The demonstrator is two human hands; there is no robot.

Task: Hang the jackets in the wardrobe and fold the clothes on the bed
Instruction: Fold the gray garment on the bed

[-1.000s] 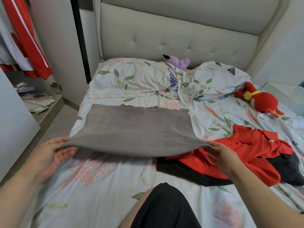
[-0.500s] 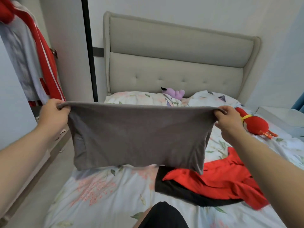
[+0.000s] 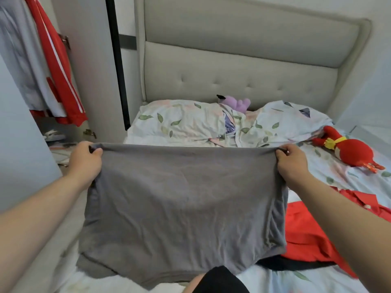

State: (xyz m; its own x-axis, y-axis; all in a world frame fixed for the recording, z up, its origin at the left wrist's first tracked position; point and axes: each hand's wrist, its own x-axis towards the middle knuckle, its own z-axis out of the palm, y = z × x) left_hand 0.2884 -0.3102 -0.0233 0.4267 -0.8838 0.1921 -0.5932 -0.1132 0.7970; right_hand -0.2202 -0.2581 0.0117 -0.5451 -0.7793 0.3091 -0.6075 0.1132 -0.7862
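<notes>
A grey garment [image 3: 186, 204] hangs spread out above the bed [image 3: 338, 180], its lower edge draping near my knee. My left hand [image 3: 85, 159] grips its upper left corner and my right hand [image 3: 293, 163] grips the upper right corner. A red garment [image 3: 306, 233] lies crumpled on the bed to the right, on top of a black garment [image 3: 292, 266]. In the open wardrobe at the far left a red and white jacket [image 3: 57, 66] hangs beside a pale grey one [image 3: 19, 56].
Two floral pillows [image 3: 186, 121] lie by the padded headboard [image 3: 243, 66], with a purple plush toy [image 3: 237, 103] between them. A red plush toy [image 3: 351, 152] rests at the bed's right side. My knee in black fabric [image 3: 220, 281] shows at the bottom. The wardrobe floor holds papers [image 3: 61, 146].
Both hands lifted the grey garment off the bed by its near edge, held it up stretched out, and have now lowered it a little toward me.
</notes>
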